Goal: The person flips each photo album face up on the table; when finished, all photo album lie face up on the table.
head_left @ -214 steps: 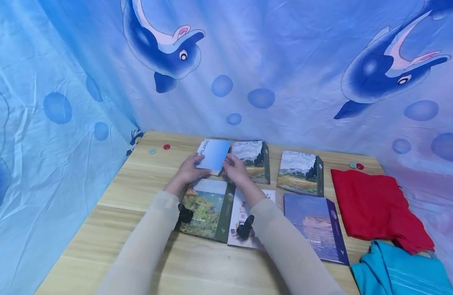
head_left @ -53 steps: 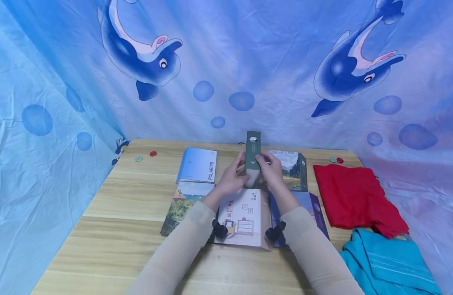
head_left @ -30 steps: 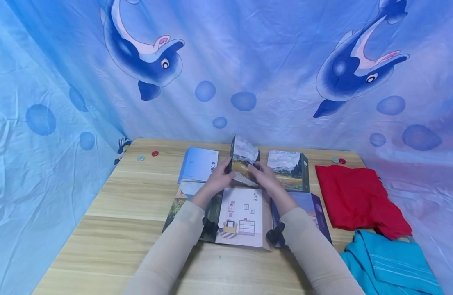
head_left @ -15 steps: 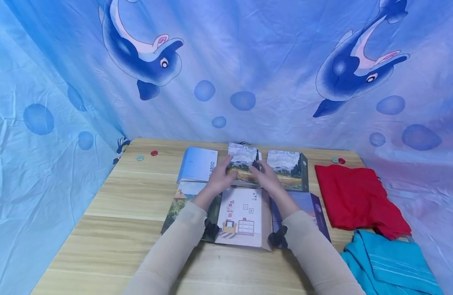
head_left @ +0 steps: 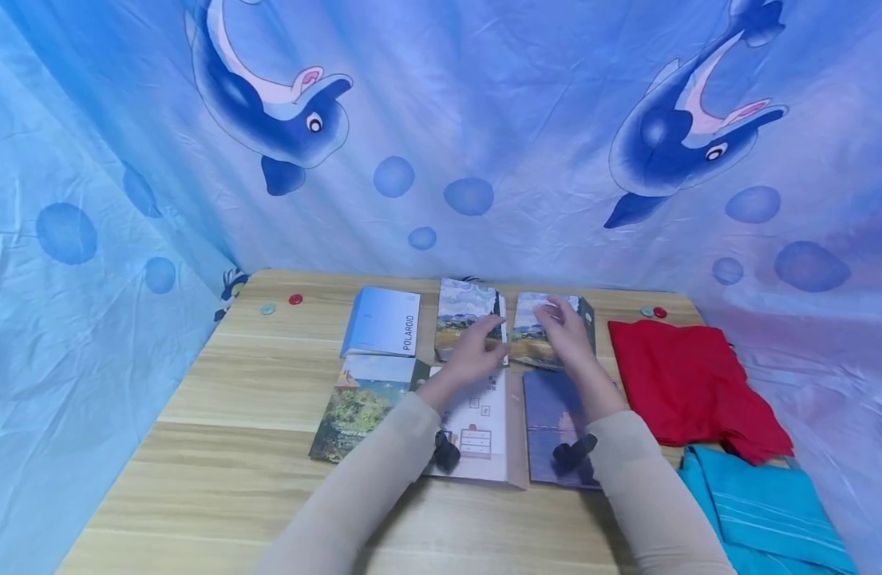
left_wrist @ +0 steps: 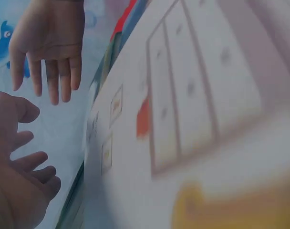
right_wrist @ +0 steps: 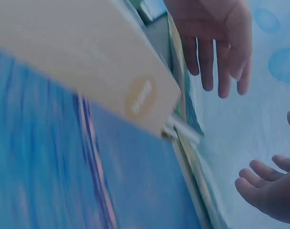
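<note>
A painted-landscape album (head_left: 464, 313) lies flat in the back row of the wooden table (head_left: 254, 399). My left hand (head_left: 478, 343) is over its lower right corner with relaxed fingers, holding nothing. My right hand (head_left: 561, 326) hovers open over a second landscape album (head_left: 534, 339) just to the right. In the left wrist view my left hand (left_wrist: 21, 191) is loosely curled and empty, and the right hand (left_wrist: 47, 47) has straight fingers. The right wrist view shows the right hand (right_wrist: 269, 186) empty and the left hand (right_wrist: 216, 43) with its fingers spread.
A blue Polaroid album (head_left: 383, 321) lies at back left. In the front row are a garden album (head_left: 361, 403), a white booklet (head_left: 480, 423) and a purple album (head_left: 551, 415). Red cloth (head_left: 692, 383) and teal cloth (head_left: 757, 511) lie at right. Small buttons (head_left: 294, 299) sit near the back corners.
The middle landscape album, held upright in both hands, has been laid flat and let go. Both hands shifted right; the right hand is now over the right landscape album.
</note>
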`<state>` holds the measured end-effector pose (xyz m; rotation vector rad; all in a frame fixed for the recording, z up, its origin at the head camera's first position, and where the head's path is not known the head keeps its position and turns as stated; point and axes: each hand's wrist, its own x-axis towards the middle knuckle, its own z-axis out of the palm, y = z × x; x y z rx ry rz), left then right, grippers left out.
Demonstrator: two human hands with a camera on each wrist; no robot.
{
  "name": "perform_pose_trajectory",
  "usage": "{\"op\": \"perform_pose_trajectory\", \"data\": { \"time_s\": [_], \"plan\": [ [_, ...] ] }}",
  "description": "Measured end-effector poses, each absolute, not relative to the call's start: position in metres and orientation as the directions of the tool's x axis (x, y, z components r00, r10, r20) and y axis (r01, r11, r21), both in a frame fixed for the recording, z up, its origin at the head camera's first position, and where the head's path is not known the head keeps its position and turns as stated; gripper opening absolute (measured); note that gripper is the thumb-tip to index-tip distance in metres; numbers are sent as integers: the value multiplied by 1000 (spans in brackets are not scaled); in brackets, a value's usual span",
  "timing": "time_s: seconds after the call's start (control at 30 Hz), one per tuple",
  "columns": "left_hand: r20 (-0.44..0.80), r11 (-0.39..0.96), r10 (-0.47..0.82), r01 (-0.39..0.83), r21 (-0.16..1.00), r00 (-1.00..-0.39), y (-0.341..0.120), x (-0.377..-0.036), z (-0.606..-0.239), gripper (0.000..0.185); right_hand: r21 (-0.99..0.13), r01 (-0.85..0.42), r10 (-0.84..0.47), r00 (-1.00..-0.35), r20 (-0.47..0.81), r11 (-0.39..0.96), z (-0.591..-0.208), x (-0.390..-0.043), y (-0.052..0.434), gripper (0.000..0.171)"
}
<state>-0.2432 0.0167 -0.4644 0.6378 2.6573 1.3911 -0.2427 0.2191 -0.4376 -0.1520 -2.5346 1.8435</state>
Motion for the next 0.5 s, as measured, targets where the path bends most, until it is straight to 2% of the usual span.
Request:
{"op": "perform_pose_trajectory", "data": {
  "time_s": [0.13,0.33,0.5],
  "plan": [
    [114,503,409,328,800,-905,33,-244,-464,53,-947,90,97,-993,-63,308,-439,-240,243,71],
    [30,483,440,265,834,-898,57,-248,-467,54,-928,128,173,-982,-71,349,-447,-238,270,73],
    [-41,526,421,207,825,-906,74,-250,-471,58,-910,193,218,-969,-117,367,-458,-236,284,66]
  ]
}}
